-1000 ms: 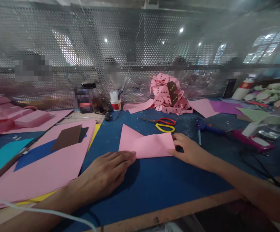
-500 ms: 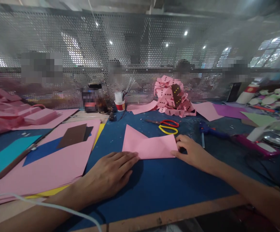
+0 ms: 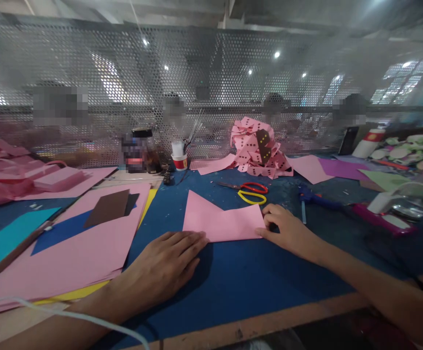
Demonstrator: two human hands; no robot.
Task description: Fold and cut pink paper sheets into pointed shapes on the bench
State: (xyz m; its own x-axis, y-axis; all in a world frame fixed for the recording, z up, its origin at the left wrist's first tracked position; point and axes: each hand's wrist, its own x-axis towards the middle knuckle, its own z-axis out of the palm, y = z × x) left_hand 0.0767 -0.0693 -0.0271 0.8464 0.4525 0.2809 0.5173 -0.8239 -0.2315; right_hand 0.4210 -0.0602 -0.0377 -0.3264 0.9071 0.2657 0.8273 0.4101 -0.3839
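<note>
A folded sheet of pink paper (image 3: 223,222) lies on the blue table mat (image 3: 233,282), its left part rising to a pointed corner. My left hand (image 3: 171,260) rests flat, fingers stretched out, with the fingertips on the paper's lower left edge. At the paper's right end, my right hand (image 3: 284,227) pinches the edge between thumb and fingers. Just behind the paper are scissors (image 3: 253,193) with one red and one yellow handle loop.
Pink sheets (image 3: 87,257) with brown and blue pieces on top lie at left. A dotted pink paper pile (image 3: 251,146) stands at the back beside a paper cup (image 3: 180,160). At right are a blue glue gun (image 3: 317,198) and a white cable (image 3: 412,184).
The whole view has shifted slightly. Both hands keep their places on the folded pink paper, and its shape looks the same.
</note>
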